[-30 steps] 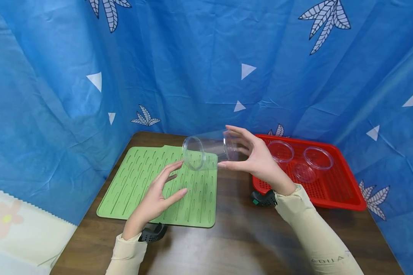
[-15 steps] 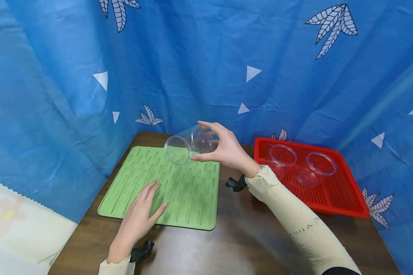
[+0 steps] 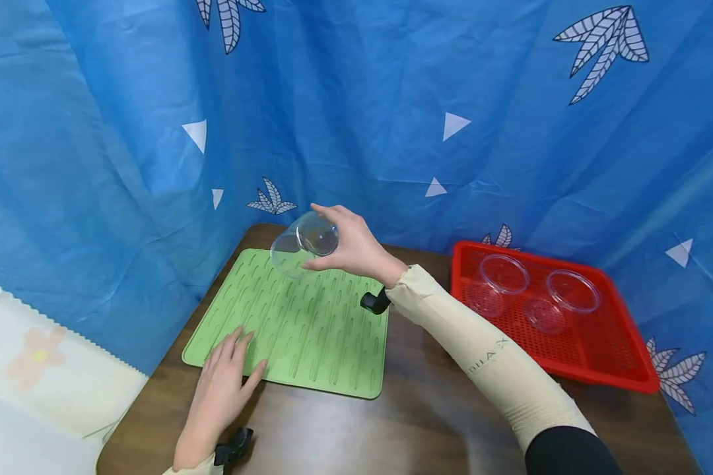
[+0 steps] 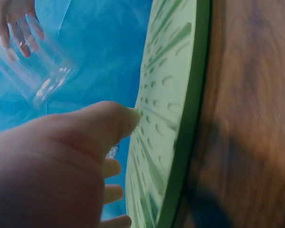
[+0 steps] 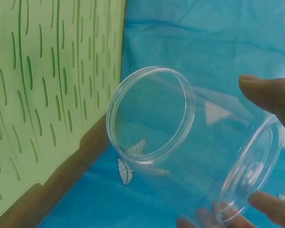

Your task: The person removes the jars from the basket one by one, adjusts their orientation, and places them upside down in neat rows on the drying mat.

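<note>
My right hand (image 3: 356, 245) holds a clear plastic jar (image 3: 289, 249) around its base end, thumb and fingers spread on either side. The jar is tilted above the far part of a green ribbed mat (image 3: 327, 336), its open mouth facing down and left. In the right wrist view the round threaded rim of the jar (image 5: 192, 111) faces the mat, and the base lies near the fingers. My left hand (image 3: 220, 389) is low at the mat's front left edge, fingers loosely extended over it and holding nothing. In the left wrist view its thumb overlaps the mat (image 4: 168, 90).
At the right of the brown wooden table (image 3: 416, 422) stands a red perforated basket (image 3: 614, 349). Two more clear jars, a left one (image 3: 504, 290) and a right one (image 3: 561, 307), are inside it. A blue patterned curtain (image 3: 368, 119) hangs behind the table.
My right hand has carried the jar leftward over the mat and turned its mouth downward. My left hand has drawn away from the jar, down and left to the mat's front edge.
</note>
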The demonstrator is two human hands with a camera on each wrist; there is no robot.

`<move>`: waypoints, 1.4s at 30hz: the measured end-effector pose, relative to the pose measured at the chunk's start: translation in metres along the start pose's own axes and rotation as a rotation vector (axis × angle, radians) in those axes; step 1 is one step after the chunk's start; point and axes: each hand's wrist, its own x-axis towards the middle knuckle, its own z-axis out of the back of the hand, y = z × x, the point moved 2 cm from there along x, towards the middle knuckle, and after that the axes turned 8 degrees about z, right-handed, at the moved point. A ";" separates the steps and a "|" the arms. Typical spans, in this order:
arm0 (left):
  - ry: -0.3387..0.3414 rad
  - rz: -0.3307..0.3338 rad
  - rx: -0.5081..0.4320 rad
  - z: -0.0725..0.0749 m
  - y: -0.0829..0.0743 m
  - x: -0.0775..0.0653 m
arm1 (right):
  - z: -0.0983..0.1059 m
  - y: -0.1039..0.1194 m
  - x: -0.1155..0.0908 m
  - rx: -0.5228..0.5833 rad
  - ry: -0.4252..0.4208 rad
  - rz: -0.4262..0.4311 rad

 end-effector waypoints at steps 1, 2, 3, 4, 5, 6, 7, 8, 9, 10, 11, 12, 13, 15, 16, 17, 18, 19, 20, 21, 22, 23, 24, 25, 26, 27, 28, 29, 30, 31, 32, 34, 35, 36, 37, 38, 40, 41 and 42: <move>0.002 0.013 0.006 0.000 0.000 -0.002 | -0.004 0.001 0.004 -0.008 0.018 0.000; 0.007 0.028 0.012 0.000 0.001 -0.004 | -0.007 0.001 0.008 -0.017 0.034 0.001; 0.014 0.042 0.021 0.001 0.001 -0.005 | -0.011 0.002 0.012 -0.028 0.051 0.001; 0.025 0.058 0.027 0.001 0.001 -0.007 | -0.014 0.002 0.016 -0.034 0.062 -0.002; 0.037 0.072 0.039 0.002 0.002 -0.008 | -0.017 0.002 0.019 -0.041 0.071 -0.003; 0.051 0.085 0.049 0.002 0.002 -0.009 | -0.021 0.002 0.023 -0.048 0.079 -0.001; 0.068 0.098 0.055 0.002 0.002 -0.009 | -0.024 0.002 0.026 -0.054 0.086 -0.003; 0.089 0.110 0.058 0.002 0.002 -0.010 | -0.026 0.002 0.028 -0.061 0.092 -0.008; 0.110 0.119 0.061 0.002 0.001 -0.011 | -0.029 0.002 0.030 -0.064 0.100 -0.015; 0.132 0.129 0.062 0.002 0.001 -0.011 | -0.032 0.003 0.033 -0.062 0.106 -0.022; 0.154 0.137 0.063 0.002 0.000 -0.012 | -0.035 0.003 0.035 -0.066 0.114 -0.030; 0.176 0.146 0.059 0.001 -0.001 -0.013 | -0.038 0.003 0.037 -0.069 0.124 -0.038; 0.191 0.152 0.054 0.001 -0.002 -0.013 | -0.041 0.004 0.039 -0.067 0.133 -0.046; 0.209 0.159 0.053 0.000 -0.003 -0.015 | -0.046 0.005 0.043 -0.065 0.151 -0.055; 0.207 0.159 0.054 0.000 -0.004 -0.015 | -0.048 0.006 0.046 -0.065 0.160 -0.059; 0.203 0.157 0.055 0.000 -0.005 -0.015 | -0.050 0.007 0.048 -0.071 0.169 -0.064; 0.194 0.154 0.058 0.000 -0.006 -0.015 | -0.052 0.008 0.050 -0.075 0.175 -0.066; 0.183 0.150 0.062 0.000 -0.008 -0.016 | -0.054 0.008 0.052 -0.078 0.179 -0.067; 0.176 0.147 0.064 0.000 -0.009 -0.016 | -0.056 0.009 0.054 -0.082 0.181 -0.068; 0.169 0.145 0.066 0.000 -0.010 -0.017 | -0.058 0.008 0.056 -0.083 0.181 -0.070; 0.164 0.142 0.066 0.000 -0.012 -0.017 | -0.059 0.007 0.057 -0.087 0.181 -0.073; 0.163 0.142 0.068 -0.001 -0.014 -0.019 | -0.061 0.006 0.058 -0.098 0.183 -0.075; 0.161 0.141 0.068 -0.002 -0.015 -0.020 | -0.063 0.004 0.059 -0.109 0.186 -0.076; 0.159 0.140 0.070 -0.004 -0.017 -0.021 | -0.064 0.003 0.060 -0.118 0.191 -0.079; 0.154 0.137 0.072 -0.005 -0.019 -0.022 | -0.065 0.001 0.060 -0.130 0.197 -0.084; 0.150 0.132 0.073 -0.007 -0.021 -0.022 | -0.066 -0.002 0.060 -0.146 0.202 -0.095; 0.142 0.125 0.075 -0.009 -0.023 -0.023 | -0.066 -0.005 0.060 -0.160 0.207 -0.104; 0.134 0.119 0.079 -0.010 -0.025 -0.023 | -0.066 -0.007 0.060 -0.171 0.212 -0.115; 0.128 0.115 0.084 -0.012 -0.027 -0.023 | -0.066 -0.010 0.060 -0.177 0.217 -0.125; 0.123 0.112 0.089 -0.013 -0.029 -0.024 | -0.066 -0.012 0.059 -0.175 0.222 -0.134; 0.123 0.111 0.091 -0.014 -0.030 -0.024 | -0.067 -0.015 0.059 -0.174 0.228 -0.144; 0.125 0.110 0.097 -0.016 -0.034 -0.026 | -0.069 -0.020 0.057 -0.175 0.244 -0.165; 0.128 0.111 0.101 -0.017 -0.035 -0.027 | -0.070 -0.022 0.056 -0.176 0.252 -0.174; 0.132 0.113 0.101 -0.018 -0.037 -0.028 | -0.072 -0.025 0.054 -0.185 0.260 -0.179; 0.135 0.114 0.099 -0.018 -0.039 -0.029 | -0.074 -0.027 0.053 -0.190 0.265 -0.187; 0.135 0.115 0.096 -0.018 -0.041 -0.030 | -0.075 -0.029 0.052 -0.202 0.270 -0.194; 0.136 0.117 0.098 -0.019 -0.043 -0.031 | -0.076 -0.033 0.050 -0.220 0.275 -0.201; 0.139 0.119 0.097 -0.020 -0.045 -0.031 | -0.077 -0.034 0.050 -0.223 0.277 -0.202; 0.140 0.120 0.096 -0.020 -0.046 -0.032 | -0.077 -0.036 0.049 -0.228 0.280 -0.203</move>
